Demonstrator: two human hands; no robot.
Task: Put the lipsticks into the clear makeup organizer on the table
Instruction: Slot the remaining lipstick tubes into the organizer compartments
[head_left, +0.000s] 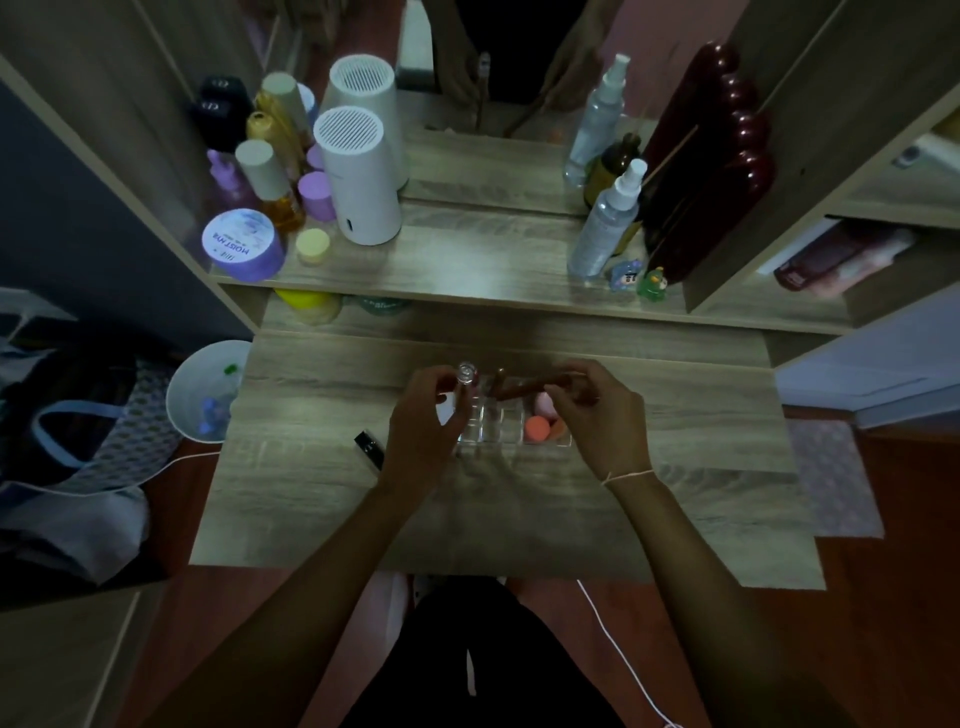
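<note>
The clear makeup organizer (496, 426) sits mid-table, between my hands. Orange and pink sponges (540, 423) fill its right compartment. My left hand (423, 421) grips a clear-capped lipstick (466, 382) upright over the organizer's left side. A brown lipstick (524, 387) lies roughly level above the back compartments, held at its right end by my right hand (597, 415). Another black lipstick (370, 448) lies on the table left of my left wrist, partly hidden by it.
A raised shelf behind holds a white cylinder device (358, 176), spray bottles (605, 218), a purple jar (241, 244) and a dark red object (711, 156). A white bin (205, 389) stands left of the table. A mirror is at the back.
</note>
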